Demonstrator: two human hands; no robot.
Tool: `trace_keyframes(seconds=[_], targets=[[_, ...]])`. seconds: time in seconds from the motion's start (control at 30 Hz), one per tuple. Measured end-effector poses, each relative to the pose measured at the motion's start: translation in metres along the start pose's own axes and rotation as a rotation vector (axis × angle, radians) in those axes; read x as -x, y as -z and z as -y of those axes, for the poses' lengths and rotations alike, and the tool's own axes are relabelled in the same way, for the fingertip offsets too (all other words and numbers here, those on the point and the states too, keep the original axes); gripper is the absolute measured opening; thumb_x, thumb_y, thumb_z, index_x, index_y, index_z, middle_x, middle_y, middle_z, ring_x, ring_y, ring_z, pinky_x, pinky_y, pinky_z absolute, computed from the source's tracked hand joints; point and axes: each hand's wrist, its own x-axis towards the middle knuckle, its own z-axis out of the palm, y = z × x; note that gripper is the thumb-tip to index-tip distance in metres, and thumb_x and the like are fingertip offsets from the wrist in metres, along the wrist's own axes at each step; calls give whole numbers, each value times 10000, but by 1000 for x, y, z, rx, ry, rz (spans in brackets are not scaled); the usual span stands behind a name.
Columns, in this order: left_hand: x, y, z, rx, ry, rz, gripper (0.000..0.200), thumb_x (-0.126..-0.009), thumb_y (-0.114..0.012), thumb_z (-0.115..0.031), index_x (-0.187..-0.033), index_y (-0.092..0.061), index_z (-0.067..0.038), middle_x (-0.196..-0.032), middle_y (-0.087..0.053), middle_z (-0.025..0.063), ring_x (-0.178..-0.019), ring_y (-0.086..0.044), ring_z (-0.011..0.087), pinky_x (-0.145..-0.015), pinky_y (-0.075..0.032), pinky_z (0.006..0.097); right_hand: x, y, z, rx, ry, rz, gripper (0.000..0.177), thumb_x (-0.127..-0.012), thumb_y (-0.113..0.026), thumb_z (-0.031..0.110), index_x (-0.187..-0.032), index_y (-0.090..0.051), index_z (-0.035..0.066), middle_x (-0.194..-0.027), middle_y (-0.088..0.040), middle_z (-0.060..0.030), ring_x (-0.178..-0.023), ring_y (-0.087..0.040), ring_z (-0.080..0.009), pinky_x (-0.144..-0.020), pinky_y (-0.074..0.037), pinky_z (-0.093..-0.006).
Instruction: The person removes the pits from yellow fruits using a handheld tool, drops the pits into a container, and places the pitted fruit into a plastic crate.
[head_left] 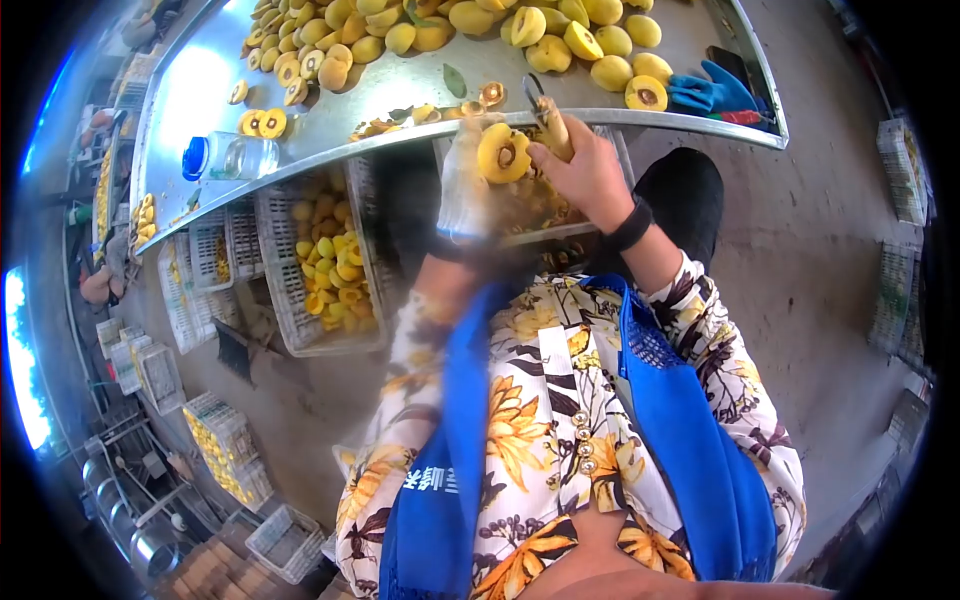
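My left hand (462, 190), in a white knit glove blurred by motion, is closed on a yellow peach half (503, 153) whose brown pit cavity faces up. My right hand (588, 172) is bare and wrapped round a pitting knife (551, 128) with a pale wooden handle and a curved metal loop at its tip. The right fingers are close beside the peach half. Both hands are at the table's near rim, above a crate (530, 238) holding brownish scraps. Peel and pit scraps (395, 122) lie along the rim.
On the metal table (380, 85) are a heap of peaches (400, 38), cut halves (265, 123), a clear jar with blue lid (235, 158) and a blue glove (712, 92). A white crate of peach halves (335, 270) stands below left. More crates (225, 445) stand on the floor.
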Motion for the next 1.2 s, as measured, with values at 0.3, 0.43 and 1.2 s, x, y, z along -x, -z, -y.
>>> trace_keyframes(seconds=[0.3,0.43,1.2], targets=[[-5,18,20,-191,-100,16,236,-934,-525,-210,-1051,-591,-16,-928,-624,61,-772,-582,115,-672,-481,237,1,-23,-26,-77,19,54,269,-775,-664,210,-948,-607,12,-814,-636,-177,-730,-603,-301,-668,-491,-375],[-6,16,26,-315,-173,-36,217,-923,-544,-176,-1034,-600,2,-941,-630,62,-785,-582,110,-696,-476,229,0,-23,-37,-99,48,64,233,-772,-681,122,-960,-602,8,-755,-647,-104,-632,-589,-140,-618,-486,-285],[-6,5,25,-168,-404,-227,284,-954,-488,-300,-1032,-553,-34,-898,-588,32,-779,-550,92,-659,-468,224,37,-37,-31,129,12,221,281,-823,-575,185,-898,-419,-37,-689,-564,-272,-679,-561,-448,-609,-430,-499]])
